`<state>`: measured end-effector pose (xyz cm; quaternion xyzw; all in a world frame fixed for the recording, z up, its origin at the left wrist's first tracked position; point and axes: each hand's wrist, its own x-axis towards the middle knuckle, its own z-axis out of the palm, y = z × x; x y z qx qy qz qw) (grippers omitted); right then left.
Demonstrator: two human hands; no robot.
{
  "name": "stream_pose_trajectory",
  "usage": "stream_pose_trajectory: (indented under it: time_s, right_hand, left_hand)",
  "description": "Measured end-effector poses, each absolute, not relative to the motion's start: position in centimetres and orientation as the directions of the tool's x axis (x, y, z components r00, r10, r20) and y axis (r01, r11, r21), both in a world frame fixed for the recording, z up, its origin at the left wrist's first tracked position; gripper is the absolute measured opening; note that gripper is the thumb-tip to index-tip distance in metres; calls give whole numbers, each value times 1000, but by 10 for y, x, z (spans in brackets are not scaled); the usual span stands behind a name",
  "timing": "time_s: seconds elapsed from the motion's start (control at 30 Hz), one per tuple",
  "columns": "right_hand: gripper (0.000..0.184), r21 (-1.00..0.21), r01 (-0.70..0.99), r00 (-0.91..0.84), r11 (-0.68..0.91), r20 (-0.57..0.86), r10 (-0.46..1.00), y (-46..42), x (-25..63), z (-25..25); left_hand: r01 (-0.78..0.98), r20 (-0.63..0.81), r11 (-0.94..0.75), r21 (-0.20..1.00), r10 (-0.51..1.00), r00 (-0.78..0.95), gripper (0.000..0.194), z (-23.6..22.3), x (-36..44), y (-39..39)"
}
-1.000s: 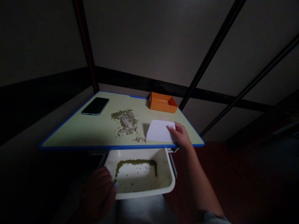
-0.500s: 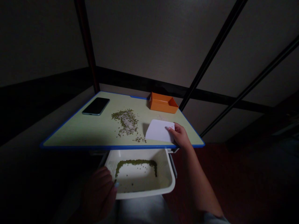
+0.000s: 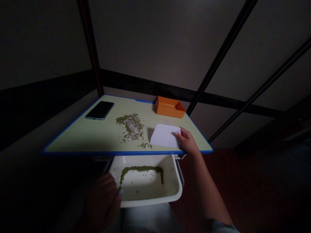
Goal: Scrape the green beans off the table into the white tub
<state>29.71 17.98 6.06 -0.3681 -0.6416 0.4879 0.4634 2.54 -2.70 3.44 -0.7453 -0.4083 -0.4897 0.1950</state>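
Observation:
My right hand (image 3: 188,141) grips a white flat card (image 3: 163,136) that stands on the pale green table (image 3: 97,136), just right of a scatter of small green beans (image 3: 131,127). My left hand (image 3: 103,200) holds the left rim of a white tub (image 3: 175,191) below the table's near edge. Green beans (image 3: 142,170) lie along the tub's back and sides.
A black phone (image 3: 99,110) lies at the table's far left. An orange open box (image 3: 169,106) sits at the far right corner. The table has a blue edge (image 3: 126,152). Dark wall panels and bars rise behind; the floor to the right is dim.
The card has slid slightly left toward the scattered beans, with my right hand following. My left hand and the tub stay put.

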Motion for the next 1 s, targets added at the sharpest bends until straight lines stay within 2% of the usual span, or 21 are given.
stream_pose_trajectory:
  time_s: [0.37, 1.0]
  right_hand:
    - [24, -965, 3, -324, 264, 248, 913, 175, 297, 66]
    - [30, -982, 14, -344, 188, 172, 923, 174, 299, 64]
  left_hand:
    - [810, 895, -581, 74, 396, 203, 18, 34, 25, -27]
    - [796, 877, -601, 67, 416, 241, 20, 32, 24, -26]
